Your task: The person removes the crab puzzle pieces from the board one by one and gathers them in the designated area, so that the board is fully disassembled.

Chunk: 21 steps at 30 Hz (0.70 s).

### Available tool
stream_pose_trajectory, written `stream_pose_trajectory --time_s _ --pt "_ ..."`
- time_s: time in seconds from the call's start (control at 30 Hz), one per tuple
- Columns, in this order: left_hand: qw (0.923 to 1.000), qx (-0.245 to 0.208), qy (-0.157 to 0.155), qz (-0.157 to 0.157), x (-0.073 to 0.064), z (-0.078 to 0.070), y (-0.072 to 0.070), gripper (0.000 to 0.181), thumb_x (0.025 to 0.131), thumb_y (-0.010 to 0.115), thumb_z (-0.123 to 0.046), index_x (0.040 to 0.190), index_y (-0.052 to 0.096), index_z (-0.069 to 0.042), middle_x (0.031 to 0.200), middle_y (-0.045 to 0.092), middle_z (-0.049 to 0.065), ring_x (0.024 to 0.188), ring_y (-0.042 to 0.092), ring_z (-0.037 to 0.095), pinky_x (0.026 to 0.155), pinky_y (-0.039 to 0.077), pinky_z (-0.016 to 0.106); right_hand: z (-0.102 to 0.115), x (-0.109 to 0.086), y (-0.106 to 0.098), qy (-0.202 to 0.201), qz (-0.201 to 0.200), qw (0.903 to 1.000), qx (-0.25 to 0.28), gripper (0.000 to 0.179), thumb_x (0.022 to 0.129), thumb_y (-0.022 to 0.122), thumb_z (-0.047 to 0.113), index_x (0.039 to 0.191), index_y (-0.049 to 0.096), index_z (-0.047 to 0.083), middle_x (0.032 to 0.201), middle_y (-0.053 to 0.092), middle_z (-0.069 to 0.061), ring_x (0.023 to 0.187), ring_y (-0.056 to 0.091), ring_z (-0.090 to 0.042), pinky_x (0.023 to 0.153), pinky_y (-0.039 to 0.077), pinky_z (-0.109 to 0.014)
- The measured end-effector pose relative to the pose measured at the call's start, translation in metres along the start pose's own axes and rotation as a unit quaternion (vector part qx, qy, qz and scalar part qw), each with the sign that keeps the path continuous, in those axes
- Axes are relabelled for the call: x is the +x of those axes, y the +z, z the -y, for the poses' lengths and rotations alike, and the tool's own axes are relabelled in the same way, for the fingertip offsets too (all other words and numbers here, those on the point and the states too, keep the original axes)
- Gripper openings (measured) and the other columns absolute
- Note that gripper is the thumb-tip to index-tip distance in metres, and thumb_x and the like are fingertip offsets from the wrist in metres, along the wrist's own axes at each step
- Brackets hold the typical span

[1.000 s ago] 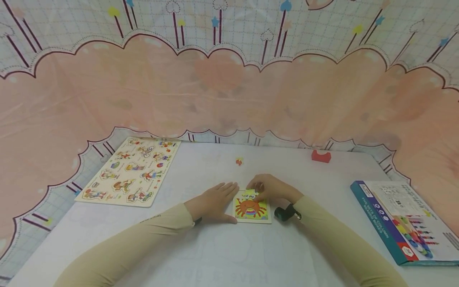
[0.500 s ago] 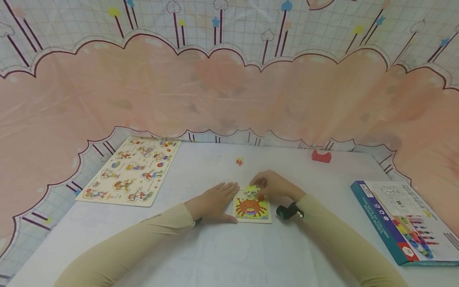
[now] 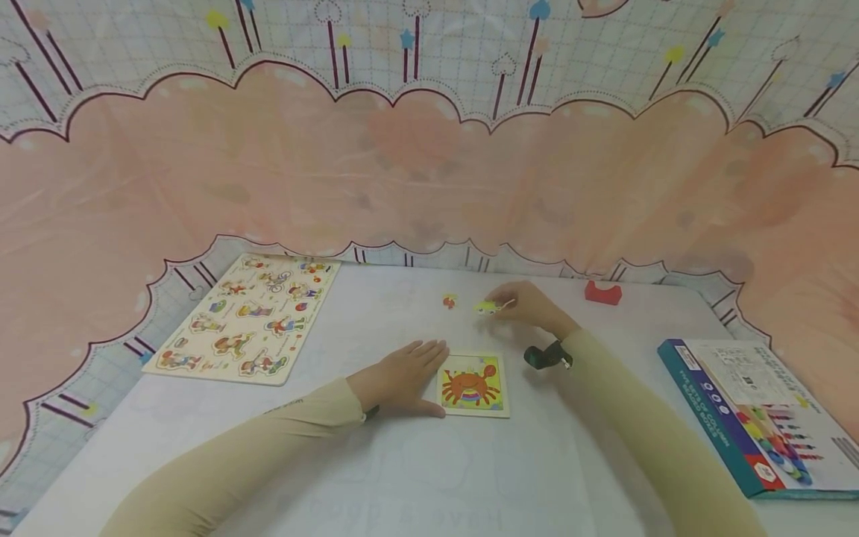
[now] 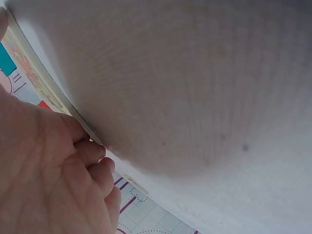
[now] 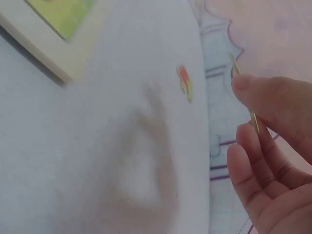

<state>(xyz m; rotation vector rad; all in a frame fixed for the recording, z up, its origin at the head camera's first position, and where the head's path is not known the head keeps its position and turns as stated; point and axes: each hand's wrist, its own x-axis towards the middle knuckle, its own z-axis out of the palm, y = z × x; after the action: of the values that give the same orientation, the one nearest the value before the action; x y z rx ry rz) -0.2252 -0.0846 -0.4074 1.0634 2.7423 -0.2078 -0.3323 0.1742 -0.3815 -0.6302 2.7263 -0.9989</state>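
Pinching a yellow puzzle piece [image 3: 486, 306] in the fingers of the right hand [image 3: 526, 304], partly covering it, raised over the surface [image 3: 376, 477] just past twelve o'clock from the crab board [image 3: 472, 388], and resting the left hand [image 3: 404, 377], fingers extended, along that board's nine-o'clock edge. Also lying around that board: a small red-and-yellow piece [image 3: 449, 301] towards eleven, a red block [image 3: 602, 293] at two, a box [image 3: 758, 425] at three, a picture board [image 3: 244, 321] between nine and ten. Printed on the box's spine: "FIVE SETS OF COLUMN", apparently "BEADED BOXES" beneath.
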Motion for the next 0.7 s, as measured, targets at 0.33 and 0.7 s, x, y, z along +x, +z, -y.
stream_pose_trajectory --time_s 0.33,0.7 --pt "1.0000 -0.007 -0.001 0.000 0.000 0.000 0.000 0.101 0.081 0.048 -0.072 0.151 0.018 -0.006 0.158 0.016 0.009 0.147 0.016 0.023 0.121 0.015 0.037 -0.015 0.026 0.000 0.034 -0.027 0.9989 0.019 0.034 0.084 0.069 0.019 0.115 0.065 0.008 0.119 0.064 -0.013 0.112 0.056 -0.029 0.100 0.045 -0.045" --pt "0.9999 -0.013 -0.003 0.005 -0.002 -0.001 0.000 0.101 0.081 0.047 -0.073 0.151 0.016 -0.008 0.159 0.014 0.007 0.147 0.014 0.021 0.121 0.014 0.037 -0.025 0.047 0.014 0.047 -0.046 0.9967 0.048 0.031 0.079 0.071 0.009 0.109 0.066 0.002 0.113 0.065 -0.016 0.104 0.059 -0.029 0.090 0.050 -0.038"
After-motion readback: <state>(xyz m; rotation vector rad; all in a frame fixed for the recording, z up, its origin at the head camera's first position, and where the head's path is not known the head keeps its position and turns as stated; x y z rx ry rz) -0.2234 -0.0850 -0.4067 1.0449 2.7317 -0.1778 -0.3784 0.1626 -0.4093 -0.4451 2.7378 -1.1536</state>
